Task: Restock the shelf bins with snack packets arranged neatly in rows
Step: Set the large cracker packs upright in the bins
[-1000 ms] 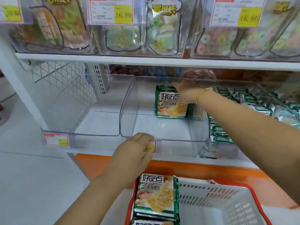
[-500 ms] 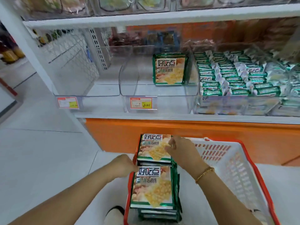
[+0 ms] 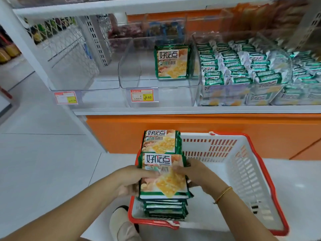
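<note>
Both hands have moved onto the near stack (image 3: 165,206) in the basket (image 3: 260,164): the left hand (image 3: 132,180) curls round the top packet (image 3: 163,181) at its left edge, and the right hand (image 3: 196,174) grips its right edge. One upright packet (image 3: 172,63) stands in the middle bin (image 3: 135,79)

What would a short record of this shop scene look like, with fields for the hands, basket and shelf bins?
left hand: grips the top packet at its left edge
right hand: grips the same packet at its right edge
basket: on the floor, two packet stacks at its left side
middle bin: one upright packet, back right
right bin: packed with small packets
</note>
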The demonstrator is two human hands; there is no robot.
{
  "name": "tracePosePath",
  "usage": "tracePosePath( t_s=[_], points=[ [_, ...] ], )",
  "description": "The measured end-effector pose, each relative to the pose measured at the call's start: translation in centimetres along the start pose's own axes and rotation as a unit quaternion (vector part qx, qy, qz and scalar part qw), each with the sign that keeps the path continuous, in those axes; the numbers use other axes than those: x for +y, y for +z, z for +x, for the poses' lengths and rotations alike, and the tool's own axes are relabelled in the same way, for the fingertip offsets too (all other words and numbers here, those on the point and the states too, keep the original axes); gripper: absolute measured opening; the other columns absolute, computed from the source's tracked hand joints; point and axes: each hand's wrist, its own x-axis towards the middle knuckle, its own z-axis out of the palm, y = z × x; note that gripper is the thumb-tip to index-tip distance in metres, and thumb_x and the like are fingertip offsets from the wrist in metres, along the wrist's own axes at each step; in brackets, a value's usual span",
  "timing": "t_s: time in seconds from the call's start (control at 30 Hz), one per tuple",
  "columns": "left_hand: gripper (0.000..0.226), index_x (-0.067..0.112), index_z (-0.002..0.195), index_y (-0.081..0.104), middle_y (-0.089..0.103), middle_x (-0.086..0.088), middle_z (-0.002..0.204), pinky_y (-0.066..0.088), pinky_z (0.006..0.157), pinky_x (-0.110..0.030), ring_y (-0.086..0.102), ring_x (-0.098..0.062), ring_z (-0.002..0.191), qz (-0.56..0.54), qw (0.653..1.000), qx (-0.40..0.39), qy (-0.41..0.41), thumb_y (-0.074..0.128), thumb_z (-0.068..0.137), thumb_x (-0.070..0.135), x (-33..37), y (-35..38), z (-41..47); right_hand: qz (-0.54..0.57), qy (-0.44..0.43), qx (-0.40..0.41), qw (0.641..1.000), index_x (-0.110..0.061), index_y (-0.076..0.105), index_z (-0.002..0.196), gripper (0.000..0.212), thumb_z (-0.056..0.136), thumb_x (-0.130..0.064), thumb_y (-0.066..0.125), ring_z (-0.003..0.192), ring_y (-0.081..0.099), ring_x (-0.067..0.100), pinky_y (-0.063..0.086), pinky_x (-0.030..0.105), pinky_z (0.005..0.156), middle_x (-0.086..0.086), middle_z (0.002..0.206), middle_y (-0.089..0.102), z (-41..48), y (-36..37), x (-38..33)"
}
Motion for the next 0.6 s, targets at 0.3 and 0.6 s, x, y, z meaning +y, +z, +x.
tracePosePath(
  t_s=[0.3, 0.6],
  points=[
    [0.049, 0.008, 0.109, 0.065, 0.073, -0.01, 0.1, 0.056, 0.067, -0.034, 0.072, -0.023, 0.084, -0.075, 0.982, 0.096, 0.147, 0.075, 0.063, 0.02, 5.8, -6.1, -3.6, -0.014, 0.007, 0.101, 0.995, -0.005, 0.049, 0.112, 0.052, 0.083, -0.044, 0.068, 0.058, 0.039, 0.011, 0.04, 0.021, 0.052, 0.001, 0.069, 0.038, 5.3, -1.6, -4.8],
    [0.032, 0.006, 0.102, 0.067, 0.073, -0.014, 0.096, 0.057, 0.065, -0.036, 0.07, -0.028, 0.08, -0.134, 0.957, 0.208, 0.15, 0.074, 0.071, 0.011, 5.2, -11.1, -3.5, 0.11, 0.076, 0.047, 0.99, 0.0, 0.058, 0.12, 0.06, 0.07, -0.024, 0.084, 0.099, 0.054, 0.025, 0.049, 0.034, 0.082, 0.012, 0.125, 0.056, 8.8, 0.8, -5.6]
  ],
)
